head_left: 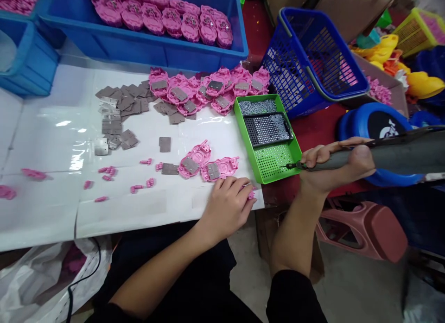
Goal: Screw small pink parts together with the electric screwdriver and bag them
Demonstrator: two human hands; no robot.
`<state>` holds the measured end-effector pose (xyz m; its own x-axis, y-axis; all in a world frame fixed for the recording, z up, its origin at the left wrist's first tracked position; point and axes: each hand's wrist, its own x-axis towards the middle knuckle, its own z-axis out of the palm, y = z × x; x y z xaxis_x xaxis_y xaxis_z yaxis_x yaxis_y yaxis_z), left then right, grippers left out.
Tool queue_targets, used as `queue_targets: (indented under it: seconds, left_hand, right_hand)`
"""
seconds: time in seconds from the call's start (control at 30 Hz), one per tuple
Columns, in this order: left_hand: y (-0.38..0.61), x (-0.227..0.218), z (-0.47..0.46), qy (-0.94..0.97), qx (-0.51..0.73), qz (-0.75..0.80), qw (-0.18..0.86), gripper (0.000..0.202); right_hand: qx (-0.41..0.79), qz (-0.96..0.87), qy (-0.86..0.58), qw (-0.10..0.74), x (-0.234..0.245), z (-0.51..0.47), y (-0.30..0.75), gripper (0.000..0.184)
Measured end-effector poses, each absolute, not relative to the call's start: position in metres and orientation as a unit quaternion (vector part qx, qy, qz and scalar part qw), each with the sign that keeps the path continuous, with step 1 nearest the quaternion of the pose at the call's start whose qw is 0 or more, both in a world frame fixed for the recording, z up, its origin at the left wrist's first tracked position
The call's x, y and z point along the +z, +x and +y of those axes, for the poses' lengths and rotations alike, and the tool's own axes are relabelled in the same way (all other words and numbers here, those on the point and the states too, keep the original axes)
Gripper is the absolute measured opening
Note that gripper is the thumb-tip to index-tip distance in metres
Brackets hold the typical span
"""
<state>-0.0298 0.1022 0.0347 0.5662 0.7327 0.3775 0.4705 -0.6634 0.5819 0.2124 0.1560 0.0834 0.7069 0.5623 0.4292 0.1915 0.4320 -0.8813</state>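
My right hand is wrapped round a dark power screwdriver. The bit points left, over the front compartment of a green tray; whether its tip carries a screw is too small to tell. Near the table's front edge, the fingers of my left hand curl over a pink plastic part, mostly hidden under them. Just beyond that hand lie a pink plastic shell and another pink shell, each with a metal plate on it. Small screws fill the tray's back compartment.
Behind are a heap of pink shells, loose metal plates and a blue bin of pink assemblies. Small pink pieces lie leftward. A blue basket stands beyond the tray, a blue stool and pink stool at right.
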Motion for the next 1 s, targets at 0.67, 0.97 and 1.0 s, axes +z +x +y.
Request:
queue_targets:
  seconds: [0.67, 0.97, 1.0]
  left_hand:
    - [-0.028, 0.037, 0.104, 0.862, 0.249, 0.362, 0.252, 0.017]
    - [-0.028, 0.039, 0.106, 0.862, 0.229, 0.364, 0.27, 0.017]
    - [-0.028, 0.04, 0.106, 0.861, 0.226, 0.365, 0.271, 0.017]
  right_hand:
    - [0.027, -0.305, -0.517, 0.799, 0.093, 0.167, 0.197, 0.019]
    - [0.143, -0.43, -0.445, 0.772, 0.12, 0.127, 0.148, 0.032]
    - [0.157, -0.441, -0.44, 0.767, 0.119, 0.121, 0.136, 0.026]
